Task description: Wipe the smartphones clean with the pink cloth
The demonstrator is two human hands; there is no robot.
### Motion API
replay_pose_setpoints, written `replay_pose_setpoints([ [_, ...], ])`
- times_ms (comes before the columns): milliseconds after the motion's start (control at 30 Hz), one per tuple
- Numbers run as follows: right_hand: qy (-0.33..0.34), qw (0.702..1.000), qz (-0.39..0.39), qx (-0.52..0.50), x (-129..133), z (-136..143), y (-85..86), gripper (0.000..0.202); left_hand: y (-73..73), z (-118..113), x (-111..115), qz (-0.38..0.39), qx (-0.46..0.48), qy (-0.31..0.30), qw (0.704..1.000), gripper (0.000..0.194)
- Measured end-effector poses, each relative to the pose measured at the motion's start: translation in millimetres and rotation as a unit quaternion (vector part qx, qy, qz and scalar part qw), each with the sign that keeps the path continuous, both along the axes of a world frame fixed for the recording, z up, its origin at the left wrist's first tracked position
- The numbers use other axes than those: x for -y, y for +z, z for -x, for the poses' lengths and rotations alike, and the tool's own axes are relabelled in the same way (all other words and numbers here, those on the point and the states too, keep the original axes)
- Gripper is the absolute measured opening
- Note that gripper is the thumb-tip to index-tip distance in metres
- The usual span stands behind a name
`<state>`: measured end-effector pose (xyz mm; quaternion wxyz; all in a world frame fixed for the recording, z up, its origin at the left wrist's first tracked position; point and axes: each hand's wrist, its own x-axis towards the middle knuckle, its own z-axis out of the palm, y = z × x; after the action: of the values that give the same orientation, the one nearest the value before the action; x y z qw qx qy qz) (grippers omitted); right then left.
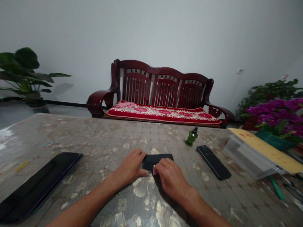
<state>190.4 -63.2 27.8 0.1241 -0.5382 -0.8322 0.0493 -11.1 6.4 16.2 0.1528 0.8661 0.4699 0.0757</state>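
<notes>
A flat black phone (pixel 151 161) lies crosswise on the table in front of me. My left hand (pixel 133 165) grips its left end, with the thumb at the near edge and the fingers at the far side. Over the phone's right part, the curled fingers of my right hand (pixel 170 176) press down. A small pink bit, which looks like cloth (pixel 155 170), pokes out from under those fingers; most of it is hidden. To the right stand a small green spray bottle (pixel 191 137) with a black top and a second black phone (pixel 213 161), lying flat.
A large black tablet (pixel 40 186) and a yellow clip-like piece (pixel 22 166) lie at the left. A clear plastic box (pixel 251 159) with a yellow envelope (pixel 270 148) on top stands at the right, near purple flowers (pixel 279 115). Beyond the patterned table (pixel 94 135) is a wooden sofa (pixel 163 85).
</notes>
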Motion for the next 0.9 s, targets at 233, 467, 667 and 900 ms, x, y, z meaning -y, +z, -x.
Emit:
replay_pose_setpoints([
  [233,-0.1,0.994,0.007,0.035,-12,-22,6.6,0.025,-0.5,0,-1,0.008,-0.002,-0.001,1.0,0.061],
  [467,-0.032,0.999,-0.014,0.005,-9,-6,-1.9,0.022,-2.0,0,-2,0.001,0.0,0.004,1.0,0.06],
  [667,-0.066,0.997,-0.039,0.013,-17,-20,-3.9,0.023,-1.6,0,-2,0.003,0.001,-0.001,1.0,0.063],
  [900,-0.082,0.995,-0.064,0.01,-24,-24,-9.5,0.023,2.2,-2,0,0.013,0.001,0.006,1.0,0.058],
])
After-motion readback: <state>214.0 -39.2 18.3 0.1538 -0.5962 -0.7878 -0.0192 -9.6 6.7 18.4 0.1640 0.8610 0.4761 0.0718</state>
